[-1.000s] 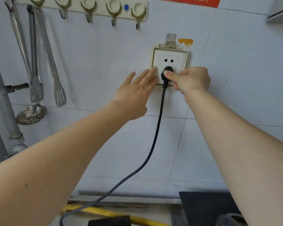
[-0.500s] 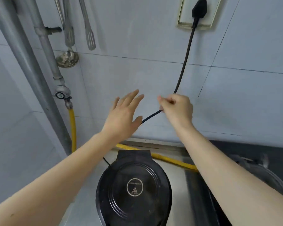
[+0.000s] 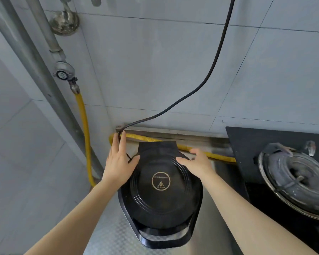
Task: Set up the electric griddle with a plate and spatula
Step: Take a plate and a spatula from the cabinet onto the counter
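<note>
The electric griddle (image 3: 160, 196), black with its round lid closed, sits on the steel counter (image 3: 107, 238) and serves as reference. The left hand (image 3: 118, 161) lies flat against the griddle's rear left edge, fingers extended and close together, thumb resting on the lid rim; it grips nothing, though the power cord (image 3: 215, 57) passes under or beside its fingers, and contact cannot be confirmed. The right hand (image 3: 195, 162) rests on the rear right of the lid, fingers spread and loosely extended, holding nothing. The cord rises from behind the griddle up the tiled wall (image 3: 164, 61). A yellow hose (image 3: 215, 157) runs along the wall base just behind the griddle. A gas stove (image 3: 293, 179) stands to the griddle's right, near but apart.
</note>
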`<state>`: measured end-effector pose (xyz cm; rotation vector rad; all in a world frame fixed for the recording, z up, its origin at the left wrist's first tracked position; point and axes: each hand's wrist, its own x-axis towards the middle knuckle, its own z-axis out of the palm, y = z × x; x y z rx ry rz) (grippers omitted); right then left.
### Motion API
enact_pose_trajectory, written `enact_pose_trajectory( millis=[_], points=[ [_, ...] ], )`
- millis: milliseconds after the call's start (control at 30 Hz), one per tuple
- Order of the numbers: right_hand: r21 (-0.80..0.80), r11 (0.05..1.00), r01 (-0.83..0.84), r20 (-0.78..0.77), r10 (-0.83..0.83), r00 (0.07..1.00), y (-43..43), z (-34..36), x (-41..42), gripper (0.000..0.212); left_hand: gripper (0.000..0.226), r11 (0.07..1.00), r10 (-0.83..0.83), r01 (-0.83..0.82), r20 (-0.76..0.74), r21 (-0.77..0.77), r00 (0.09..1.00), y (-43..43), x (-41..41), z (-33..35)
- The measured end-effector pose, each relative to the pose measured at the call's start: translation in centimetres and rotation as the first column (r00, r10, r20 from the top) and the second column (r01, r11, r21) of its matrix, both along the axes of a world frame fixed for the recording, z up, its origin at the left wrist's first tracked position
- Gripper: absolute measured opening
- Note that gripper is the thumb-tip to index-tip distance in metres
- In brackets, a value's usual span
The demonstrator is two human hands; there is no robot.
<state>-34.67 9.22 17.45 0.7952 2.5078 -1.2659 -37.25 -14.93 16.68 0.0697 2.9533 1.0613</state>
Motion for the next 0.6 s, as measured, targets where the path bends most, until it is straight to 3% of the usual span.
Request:
enact_pose_trajectory(
  millis=[100, 200, 367, 467, 600],
  points=[
    [-0.222, 0.973, 0.071, 0.261, -0.011, 0.965, 1.0, -1.6, 0.9, 0.097, 0.084, 0.992, 0.059, -0.071, 0.113, 0.1, 0.992, -0.2, -0.4, -0.9],
    [-0.365, 0.917, 0.161, 0.375, -0.014, 0.927, 1.6, -2.5, 1.3, 0.108, 0.076, 0.973, 0.079, -0.111, 0.158, 0.204, 0.984, -0.5, -0.5, -1.5],
    [-0.436, 0.88, 0.186, 0.33, -0.036, 0.943, 1.5, -3.3, 1.6, 0.099, 0.079, 0.961, 0.064, -0.141, 0.304, 0.239, 0.951, -1.0, -0.8, -2.4],
    [-0.44, 0.872, 0.214, 0.304, -0.08, 0.949, 1.1, -3.4, 2.1, 0.098, 0.079, 0.959, 0.044, -0.123, 0.296, 0.255, 0.954, -1.0, -1.2, -2.4],
    [-0.457, 0.868, 0.193, 0.236, -0.091, 0.967, 1.0, -3.2, 3.1, 0.056, 0.083, 0.954, 0.008, -0.102, 0.314, 0.284, 0.949, -0.6, -1.8, -1.7]
  ],
)
